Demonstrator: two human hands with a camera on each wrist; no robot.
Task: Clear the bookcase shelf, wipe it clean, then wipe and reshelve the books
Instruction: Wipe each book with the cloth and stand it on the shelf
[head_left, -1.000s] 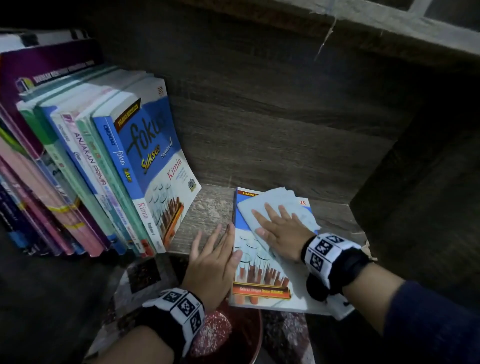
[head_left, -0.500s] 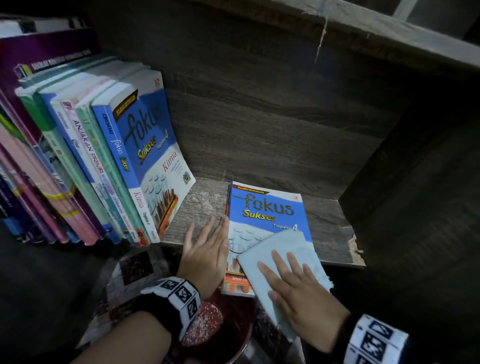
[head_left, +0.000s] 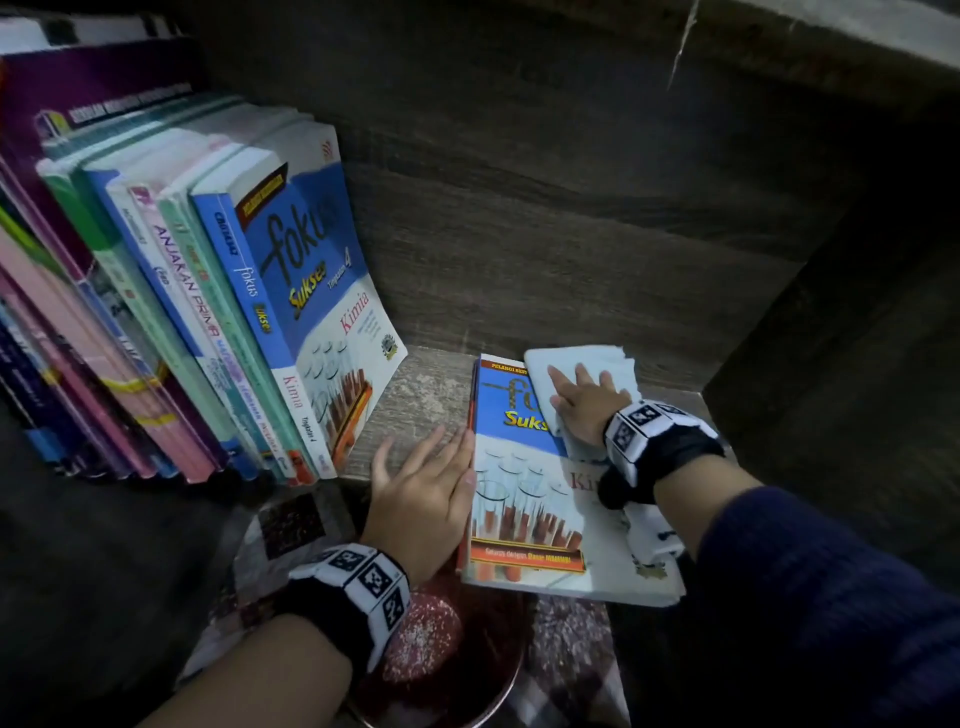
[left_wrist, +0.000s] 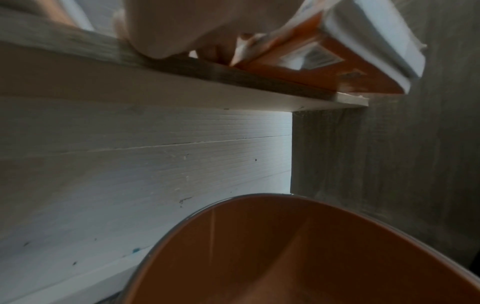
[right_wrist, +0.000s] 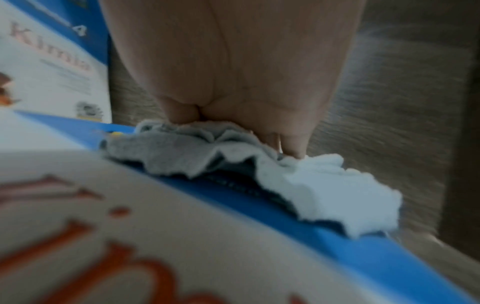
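A blue and white "Fokus Sukses Kimia" book (head_left: 524, 499) lies flat on the wooden shelf (head_left: 421, 395), overhanging its front edge. My right hand (head_left: 587, 402) presses a pale blue cloth (head_left: 582, 364) flat onto the book's far right corner, fingers straight. In the right wrist view the cloth (right_wrist: 233, 156) bunches under the palm on the blue cover (right_wrist: 337, 242). My left hand (head_left: 426, 483) rests flat on the shelf, fingers straight against the book's spine. The left wrist view shows the book's orange underside (left_wrist: 324, 67) past the shelf edge (left_wrist: 233, 76).
A row of books (head_left: 171, 312) leans at the shelf's left, ending in a matching Fokus book (head_left: 322, 312). The bookcase side panel (head_left: 841, 374) closes the right. A reddish-brown bowl (head_left: 457, 670) sits below my left wrist, its rim (left_wrist: 197, 214) close to the shelf.
My right hand slid the cloth from the book's near end up to its far right corner. The left hand stayed beside the spine.
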